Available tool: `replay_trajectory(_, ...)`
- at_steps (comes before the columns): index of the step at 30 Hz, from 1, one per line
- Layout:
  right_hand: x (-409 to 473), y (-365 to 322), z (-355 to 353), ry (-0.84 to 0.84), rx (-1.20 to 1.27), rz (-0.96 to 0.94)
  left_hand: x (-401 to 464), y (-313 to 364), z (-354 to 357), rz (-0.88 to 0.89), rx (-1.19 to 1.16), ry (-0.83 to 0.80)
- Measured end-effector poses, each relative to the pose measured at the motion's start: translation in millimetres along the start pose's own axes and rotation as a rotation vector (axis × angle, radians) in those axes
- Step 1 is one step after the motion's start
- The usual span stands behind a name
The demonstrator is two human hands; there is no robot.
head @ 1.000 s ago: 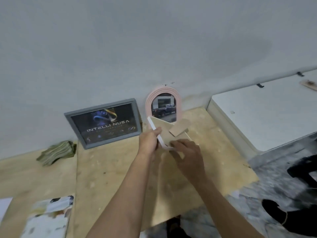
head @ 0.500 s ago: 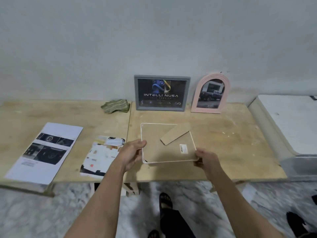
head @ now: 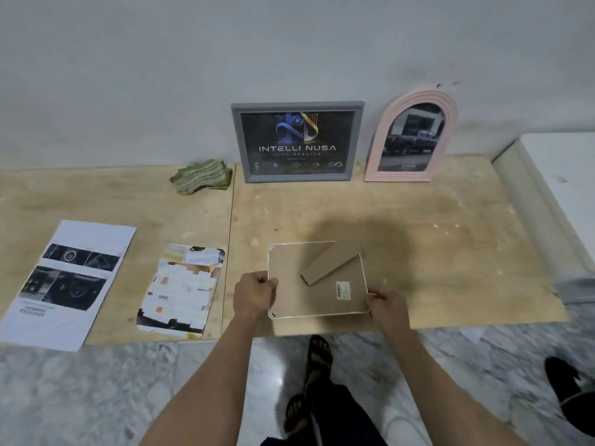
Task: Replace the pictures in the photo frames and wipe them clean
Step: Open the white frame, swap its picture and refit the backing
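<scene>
A white-edged photo frame (head: 289,294) lies face down near the table's front edge, its brown cardboard back and folded stand (head: 331,262) facing up. My left hand (head: 254,296) grips its left edge and my right hand (head: 384,304) grips its lower right corner. A grey frame (head: 297,141) with a dark logo picture leans on the wall at the back. Beside it on the right stands a pink arched frame (head: 412,136) holding a truck photo. A folded green cloth (head: 203,177) lies left of the grey frame.
On the wooden table (head: 450,239), a white printed sheet (head: 67,281) with dark photos lies at the left, and a colourful printed picture (head: 182,291) lies beside it. A white cabinet (head: 560,175) stands at the right. My sandalled feet (head: 318,352) are on the marble floor below.
My view swung from the back wall to the table front. Both hands brought the white frame, back up, from near the pink frame down to the front edge.
</scene>
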State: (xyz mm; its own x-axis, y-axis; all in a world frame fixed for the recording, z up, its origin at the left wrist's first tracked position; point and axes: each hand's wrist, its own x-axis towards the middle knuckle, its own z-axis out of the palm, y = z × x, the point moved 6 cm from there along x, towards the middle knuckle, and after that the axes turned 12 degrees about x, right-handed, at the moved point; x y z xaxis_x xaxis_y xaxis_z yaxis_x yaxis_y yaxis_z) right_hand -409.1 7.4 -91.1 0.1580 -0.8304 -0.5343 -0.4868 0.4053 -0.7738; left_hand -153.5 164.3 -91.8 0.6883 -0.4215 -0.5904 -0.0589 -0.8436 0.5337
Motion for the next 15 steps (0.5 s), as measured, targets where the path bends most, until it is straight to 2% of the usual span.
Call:
replay_trajectory(7,15,5,2,0.01,-0.24,-0.027,-2,18,12,-0.036,0.222,0.086)
replay_trajectory(10,14,5,7,-0.085,-0.26,-0.098,2,35,7,0.037,0.267,0.174)
replay_trajectory(12,13,4,13,-0.173,-0.31,-0.139,13,49,9,0.118,0.343,0.149)
replay_trajectory(15,9,6,19,-0.28,-0.537,-0.157,24,60,13,0.12,0.467,0.088)
